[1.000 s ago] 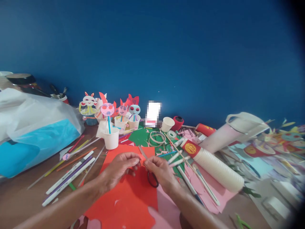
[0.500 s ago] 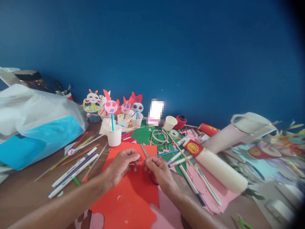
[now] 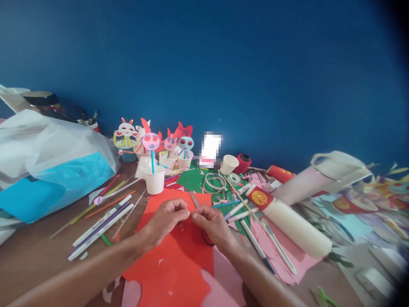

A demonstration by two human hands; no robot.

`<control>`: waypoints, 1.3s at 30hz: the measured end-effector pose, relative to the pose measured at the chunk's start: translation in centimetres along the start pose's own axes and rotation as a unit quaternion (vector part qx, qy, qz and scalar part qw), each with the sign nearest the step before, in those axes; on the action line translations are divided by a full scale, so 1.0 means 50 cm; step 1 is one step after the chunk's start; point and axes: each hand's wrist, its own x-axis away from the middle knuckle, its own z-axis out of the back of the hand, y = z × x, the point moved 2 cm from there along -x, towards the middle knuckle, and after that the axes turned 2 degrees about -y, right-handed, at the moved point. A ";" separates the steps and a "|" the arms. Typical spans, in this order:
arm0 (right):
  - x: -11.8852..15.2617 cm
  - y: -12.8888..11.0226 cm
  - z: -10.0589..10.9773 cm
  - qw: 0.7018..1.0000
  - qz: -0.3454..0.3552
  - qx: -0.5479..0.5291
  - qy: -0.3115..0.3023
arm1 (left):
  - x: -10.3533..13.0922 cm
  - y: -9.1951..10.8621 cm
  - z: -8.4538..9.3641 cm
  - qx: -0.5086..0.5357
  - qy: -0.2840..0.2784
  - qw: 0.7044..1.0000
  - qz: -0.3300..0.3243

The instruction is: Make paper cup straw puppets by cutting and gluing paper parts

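Note:
Over a sheet of red-orange paper (image 3: 172,273), my left hand (image 3: 169,219) is closed in a pinch, thumb against fingers. My right hand (image 3: 213,224) faces it, also pinching, and the fingertips of both almost meet. Whatever lies between the fingertips is too small to make out. A pair of scissors (image 3: 194,199) shows under my right hand: the blade points away past the fingers and a dark handle loop sits below the palm. Whether that hand touches the scissors I cannot tell. Pink paper (image 3: 228,273) lies partly beneath the red-orange sheet.
Paper cups with paper-face figures stand behind, the nearest a white cup (image 3: 155,181). Markers (image 3: 100,232) and straws lie left, beside a plastic bag (image 3: 64,149). On the right are a stack of cups (image 3: 290,224), tape rolls (image 3: 214,182) and a pitcher (image 3: 306,179).
My two hands have drawn closer, so their fingertips now nearly touch. The left fingers have curled in more tightly. The view has shifted slightly.

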 end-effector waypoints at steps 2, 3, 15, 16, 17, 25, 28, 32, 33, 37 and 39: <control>0.001 0.005 -0.002 1.000 -0.003 0.013 -0.006 | 0.001 0.005 0.002 -0.006 0.005 1.000 -0.010; 0.004 0.005 -0.005 1.000 -0.002 0.024 -0.010 | 0.001 0.009 0.006 -0.006 0.009 1.000 -0.014; 0.082 -0.009 -0.168 0.806 0.292 0.495 -0.138 | 0.012 0.111 0.084 0.125 0.052 0.981 -0.138; 0.080 -0.005 -0.179 0.793 0.297 0.512 -0.144 | 0.014 0.117 0.089 0.130 0.054 0.979 -0.144; 0.078 -0.005 -0.186 0.784 0.299 0.524 -0.150 | 0.017 0.123 0.093 0.134 0.053 0.978 -0.149; 0.077 -0.017 -0.172 0.803 0.246 0.514 -0.172 | 0.030 0.140 0.111 0.146 0.046 0.970 -0.191; 0.083 -0.012 -0.180 0.812 0.242 0.501 -0.179 | 0.029 0.137 0.109 0.140 0.044 0.971 -0.187; 0.089 -0.009 -0.199 0.808 0.259 0.496 -0.183 | 0.030 0.137 0.103 0.131 0.036 0.975 -0.176; 0.088 -0.009 -0.197 0.806 0.264 0.497 -0.182 | 0.030 0.138 0.102 0.130 0.035 0.976 -0.174; 0.067 -0.018 -0.143 0.818 0.249 0.504 -0.124 | 0.031 0.136 0.101 0.122 0.043 0.978 -0.164; 0.051 -0.025 -0.094 0.833 0.233 0.494 -0.090 | 0.030 0.135 0.101 0.112 0.046 0.980 -0.158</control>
